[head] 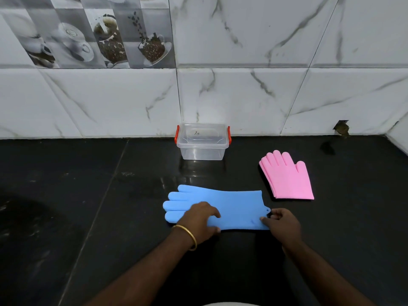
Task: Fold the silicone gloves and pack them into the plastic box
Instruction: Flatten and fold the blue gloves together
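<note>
Blue silicone glove (231,208) lies flat on the black countertop (88,206), low centre, its fingers toward 9 o'clock and its cuff toward 3 o'clock. Left hand (199,219) rests on the glove's palm area with fingers curled over it and the thumb at the near edge; whether it grips or just presses, cannot tell. Gold bangle (186,236) on the left wrist. Right hand (281,221) pinches the cuff's near corner by the small hang tab, fingertips curled on the edge.

Pink gloves (287,176) at about 2 o'clock from the blue one, apart from it, stacked and apparently folded, fingers toward 12 o'clock.

Clear plastic box (202,142) at 12 o'clock from the blue glove, well apart, against the wall. Lid on, with red clips (176,134) at both ends. A small dark handwritten mark shows on the lid, not readable.

White marble-look wall tiles (265,74) behind; at upper left, picture tiles (106,36) showing coffee cups and beans, no readable writing. Small dark hole (341,127) in the wall at right.
</note>
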Tool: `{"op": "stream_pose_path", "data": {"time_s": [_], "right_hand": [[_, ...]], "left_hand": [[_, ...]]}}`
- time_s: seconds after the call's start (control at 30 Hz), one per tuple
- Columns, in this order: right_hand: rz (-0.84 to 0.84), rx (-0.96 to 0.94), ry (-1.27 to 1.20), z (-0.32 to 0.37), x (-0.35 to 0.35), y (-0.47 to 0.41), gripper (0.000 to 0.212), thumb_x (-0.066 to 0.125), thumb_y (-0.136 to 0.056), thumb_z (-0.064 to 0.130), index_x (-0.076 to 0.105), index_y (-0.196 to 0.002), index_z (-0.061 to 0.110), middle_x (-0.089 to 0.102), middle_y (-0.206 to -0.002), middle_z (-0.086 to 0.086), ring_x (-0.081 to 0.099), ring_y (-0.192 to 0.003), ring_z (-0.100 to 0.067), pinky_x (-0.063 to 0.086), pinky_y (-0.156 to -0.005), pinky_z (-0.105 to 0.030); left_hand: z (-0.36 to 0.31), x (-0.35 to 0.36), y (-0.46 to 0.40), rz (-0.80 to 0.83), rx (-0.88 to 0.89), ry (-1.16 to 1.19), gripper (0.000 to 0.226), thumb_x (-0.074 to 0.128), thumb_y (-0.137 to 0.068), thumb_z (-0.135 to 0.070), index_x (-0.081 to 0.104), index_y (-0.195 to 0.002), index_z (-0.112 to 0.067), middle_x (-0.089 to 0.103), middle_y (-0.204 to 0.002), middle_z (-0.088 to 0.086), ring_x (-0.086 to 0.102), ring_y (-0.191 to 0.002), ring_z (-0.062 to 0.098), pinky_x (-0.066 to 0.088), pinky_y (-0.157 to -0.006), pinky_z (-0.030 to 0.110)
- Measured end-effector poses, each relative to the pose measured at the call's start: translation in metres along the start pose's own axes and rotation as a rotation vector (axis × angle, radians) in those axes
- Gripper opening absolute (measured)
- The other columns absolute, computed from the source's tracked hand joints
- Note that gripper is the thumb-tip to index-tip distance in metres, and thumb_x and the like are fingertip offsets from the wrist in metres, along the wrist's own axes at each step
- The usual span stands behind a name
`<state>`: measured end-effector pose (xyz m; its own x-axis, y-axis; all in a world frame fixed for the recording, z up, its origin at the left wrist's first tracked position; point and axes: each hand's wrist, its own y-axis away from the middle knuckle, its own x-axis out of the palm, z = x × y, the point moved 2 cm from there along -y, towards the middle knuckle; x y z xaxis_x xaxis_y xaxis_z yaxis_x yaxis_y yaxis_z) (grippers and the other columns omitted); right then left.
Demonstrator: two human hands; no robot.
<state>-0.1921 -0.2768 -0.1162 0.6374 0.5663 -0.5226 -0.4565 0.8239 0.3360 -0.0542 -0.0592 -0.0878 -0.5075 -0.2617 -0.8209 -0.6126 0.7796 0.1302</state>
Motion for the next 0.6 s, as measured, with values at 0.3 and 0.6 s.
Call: {"op": "stream_pose_path", "data": {"time_s": [0.3,0.6], "right_hand": [[0.137,0.128,-0.028,0.009,-0.002,-0.005,0.040,0.090,-0.064,0.016,0.064,-0.094,0.010,0.067,-0.091,-0.007,0.064,-0.075,-0.020,0.048,-0.055,-0.030],[0.268,0.255,-0.421,0.040,0.007,0.008,0.015,0.070,-0.079,-0.006,0.070,-0.092,0.002,0.072,-0.089,-0.014,0.068,-0.075,-0.026,0.053,-0.057,-0.031]], "left_hand": [[-0.017,0.028,-0.017,0.080,0.139,-0.523,0.028,0.051,-0.094,-0.031,0.058,-0.120,-0.024,0.053,-0.116,0.005,0.054,-0.105,0.028,0.036,-0.089,0.038],[-0.013,0.034,-0.015,0.065,0.145,-0.406,0.045,0.047,-0.091,-0.053,0.054,-0.127,-0.026,0.051,-0.119,0.003,0.052,-0.105,0.025,0.045,-0.088,0.037]]}}
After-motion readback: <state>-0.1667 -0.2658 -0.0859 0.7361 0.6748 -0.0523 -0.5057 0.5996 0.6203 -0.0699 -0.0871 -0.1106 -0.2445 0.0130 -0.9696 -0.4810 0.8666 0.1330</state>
